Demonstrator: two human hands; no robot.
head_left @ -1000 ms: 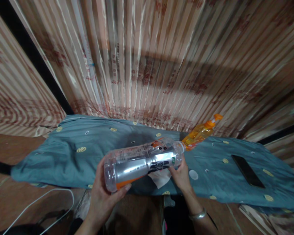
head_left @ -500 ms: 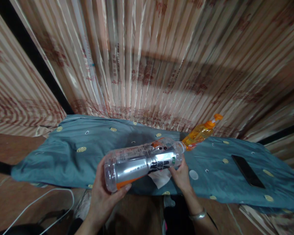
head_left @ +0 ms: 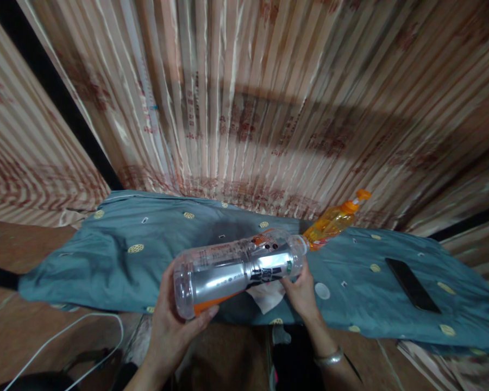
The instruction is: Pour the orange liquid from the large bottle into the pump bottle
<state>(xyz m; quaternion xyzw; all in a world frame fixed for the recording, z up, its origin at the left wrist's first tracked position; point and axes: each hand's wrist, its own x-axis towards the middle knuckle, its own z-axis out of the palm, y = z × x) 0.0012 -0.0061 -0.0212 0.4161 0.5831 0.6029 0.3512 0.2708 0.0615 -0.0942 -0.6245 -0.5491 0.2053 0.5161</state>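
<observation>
Left hand (head_left: pixel 173 320) is gripping the bottle (head_left: pixel 224 274) by its base, right hand (head_left: pixel 300 293) its neck end, both likely stiffer than the light, slippery middle.

There is room to pass at the left over the blue-green, yellow-patterned cloth (head_left: pixel 106 266). The clear, silver-labelled plastic bottle (head_left: pixel 228 277) blocks the middle, the orange plastic pump bottle (head_left: pixel 330 227) just past its neck; the black rectangular phone (head_left: pixel 412 285) (a low obstacle) lies right.
</observation>
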